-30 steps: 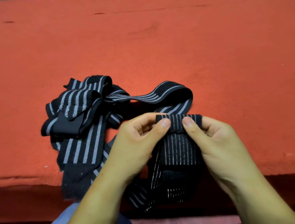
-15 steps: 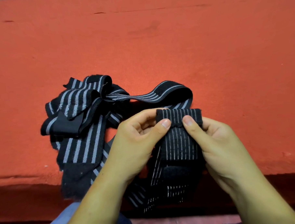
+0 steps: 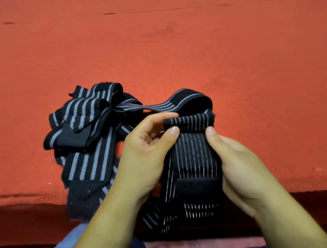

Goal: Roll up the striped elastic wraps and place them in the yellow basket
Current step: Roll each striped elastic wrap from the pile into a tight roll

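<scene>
A black elastic wrap with thin white stripes hangs over the near edge of the red surface, its top end folded into a small roll. My left hand pinches the roll's left end between thumb and fingers. My right hand pinches its right end, thumb on top. A heap of wider-striped black wraps lies to the left, one loop arching behind the roll. No yellow basket is in view.
The red felt-covered surface stretches far back and to both sides. Its front edge drops to a dark shadowed strip. A blue sleeve or garment shows at the bottom.
The rolled end has grown thicker and shifted slightly away from me as both hands turned it; more of the wrap's striped length and its black patch came up over the edge.
</scene>
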`<state>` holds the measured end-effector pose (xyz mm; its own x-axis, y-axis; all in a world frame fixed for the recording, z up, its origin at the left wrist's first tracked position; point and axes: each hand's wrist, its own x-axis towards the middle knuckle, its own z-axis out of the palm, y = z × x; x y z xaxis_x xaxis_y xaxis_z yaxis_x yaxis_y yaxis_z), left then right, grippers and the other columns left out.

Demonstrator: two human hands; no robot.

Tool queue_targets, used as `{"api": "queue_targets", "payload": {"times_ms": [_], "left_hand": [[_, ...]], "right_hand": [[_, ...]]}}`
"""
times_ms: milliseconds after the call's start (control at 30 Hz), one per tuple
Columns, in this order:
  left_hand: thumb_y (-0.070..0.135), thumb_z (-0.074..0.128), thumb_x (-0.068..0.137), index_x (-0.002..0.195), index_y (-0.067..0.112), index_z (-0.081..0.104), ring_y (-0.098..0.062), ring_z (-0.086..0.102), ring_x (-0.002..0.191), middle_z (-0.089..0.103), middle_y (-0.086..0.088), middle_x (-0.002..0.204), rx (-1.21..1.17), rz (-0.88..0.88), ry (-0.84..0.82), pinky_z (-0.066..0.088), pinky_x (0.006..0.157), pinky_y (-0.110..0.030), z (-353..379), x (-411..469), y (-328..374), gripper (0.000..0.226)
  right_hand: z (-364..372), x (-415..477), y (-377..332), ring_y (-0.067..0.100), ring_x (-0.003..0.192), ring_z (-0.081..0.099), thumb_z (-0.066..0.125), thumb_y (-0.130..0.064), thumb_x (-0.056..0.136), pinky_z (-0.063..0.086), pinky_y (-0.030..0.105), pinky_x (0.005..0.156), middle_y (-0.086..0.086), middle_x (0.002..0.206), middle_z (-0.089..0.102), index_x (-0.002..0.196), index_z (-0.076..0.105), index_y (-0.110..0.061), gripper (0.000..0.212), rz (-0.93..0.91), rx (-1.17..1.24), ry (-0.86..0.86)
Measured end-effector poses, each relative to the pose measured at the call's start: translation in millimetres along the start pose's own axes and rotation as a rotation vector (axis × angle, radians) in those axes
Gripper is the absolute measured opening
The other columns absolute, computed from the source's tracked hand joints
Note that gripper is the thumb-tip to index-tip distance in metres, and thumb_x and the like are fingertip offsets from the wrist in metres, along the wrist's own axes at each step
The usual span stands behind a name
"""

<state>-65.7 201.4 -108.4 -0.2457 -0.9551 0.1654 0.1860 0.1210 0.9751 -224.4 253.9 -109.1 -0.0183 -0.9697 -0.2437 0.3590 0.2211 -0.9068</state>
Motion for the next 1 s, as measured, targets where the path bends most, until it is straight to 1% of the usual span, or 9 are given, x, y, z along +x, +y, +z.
{"api": "queue_targets", "payload": {"times_ms": [167,300,400,500,600,733,867,967,1000], "left_hand": [[0.015,0.062,0.103,0.11,0.029,0.071,-0.016,0.068,0.087,0.072,-0.002,0.092,-0.106,-0.061,0.003,0.057,0.078,-0.031,9.0,-2.5,-5.3,0.018],[0.022,0.059,0.097,0.115,0.024,0.068,-0.023,0.066,0.102,0.071,-0.016,0.112,-0.192,-0.067,0.017,0.054,0.094,-0.042,12.9,-3.7,-5.2,0.02],[0.019,0.057,0.098,0.121,0.016,0.064,-0.027,0.065,0.106,0.068,-0.026,0.122,-0.256,-0.085,0.004,0.053,0.099,-0.044,14.1,-4.5,-3.8,0.024],[0.015,0.054,0.1,0.122,0.011,0.061,-0.025,0.065,0.105,0.069,-0.018,0.114,-0.34,-0.1,-0.05,0.055,0.095,-0.037,13.2,-5.0,-1.5,0.024],[0.015,0.056,0.099,0.12,0.014,0.065,-0.022,0.067,0.101,0.07,-0.014,0.111,-0.364,-0.107,-0.073,0.058,0.088,-0.032,8.4,-3.6,1.9,0.023],[0.018,0.06,0.096,0.12,0.018,0.067,-0.026,0.067,0.098,0.069,-0.016,0.108,-0.27,-0.095,-0.08,0.058,0.087,-0.037,5.7,-3.0,2.7,0.025],[0.018,0.064,0.094,0.11,0.028,0.072,-0.02,0.067,0.093,0.072,-0.006,0.098,-0.14,-0.043,-0.092,0.057,0.085,-0.034,6.3,-4.2,1.8,0.021],[0.013,0.065,0.096,0.12,0.023,0.069,-0.017,0.07,0.107,0.074,-0.003,0.115,-0.035,0.018,-0.122,0.056,0.094,-0.033,3.8,-3.4,1.1,0.026],[0.012,0.067,0.095,0.122,0.022,0.067,-0.016,0.071,0.105,0.073,-0.003,0.118,-0.033,0.005,-0.125,0.058,0.09,-0.032,2.3,-3.4,1.4,0.029]], "right_hand": [[11.7,1.5,10.5,0.012,0.117,0.071,0.041,-0.042,0.11,0.046,0.045,0.113,-0.008,0.121,0.077,0.127,0.072,-0.026,0.039,-0.108,-0.102,0.142],[20.2,-1.9,11.5,-0.007,0.115,0.065,0.038,-0.059,0.101,0.045,0.037,0.114,-0.027,0.119,0.073,0.13,0.066,-0.04,0.045,-0.196,-0.295,0.217],[23.2,-5.1,10.7,-0.012,0.114,0.063,0.036,-0.071,0.086,0.046,0.033,0.111,-0.033,0.12,0.069,0.131,0.061,-0.046,0.057,-0.229,-0.337,0.199],[22.2,-2.2,11.1,-0.006,0.112,0.067,0.038,-0.068,0.092,0.049,0.04,0.108,-0.025,0.119,0.072,0.128,0.062,-0.041,0.05,-0.277,-0.369,0.187],[21.1,1.3,11.9,0.011,0.115,0.071,0.048,-0.049,0.105,0.05,0.052,0.107,-0.008,0.119,0.076,0.124,0.068,-0.031,0.033,-0.324,-0.297,0.144],[18.7,1.5,11.8,0.025,0.122,0.069,0.053,-0.042,0.105,0.046,0.056,0.111,0.006,0.126,0.075,0.128,0.068,-0.021,0.035,-0.314,-0.123,0.065],[17.3,1.1,10.9,0.022,0.114,0.073,0.06,-0.056,0.094,0.05,0.055,0.106,0.003,0.119,0.077,0.12,0.072,-0.027,0.041,-0.346,-0.127,0.128],[13.2,1.5,8.1,0.022,0.109,0.074,0.058,-0.045,0.1,0.054,0.056,0.1,0.002,0.113,0.078,0.115,0.073,-0.028,0.028,-0.415,-0.154,0.209],[11.6,1.9,6.2,0.025,0.109,0.074,0.057,-0.042,0.101,0.055,0.057,0.1,0.005,0.114,0.078,0.115,0.073,-0.026,0.026,-0.426,-0.134,0.229]]}}
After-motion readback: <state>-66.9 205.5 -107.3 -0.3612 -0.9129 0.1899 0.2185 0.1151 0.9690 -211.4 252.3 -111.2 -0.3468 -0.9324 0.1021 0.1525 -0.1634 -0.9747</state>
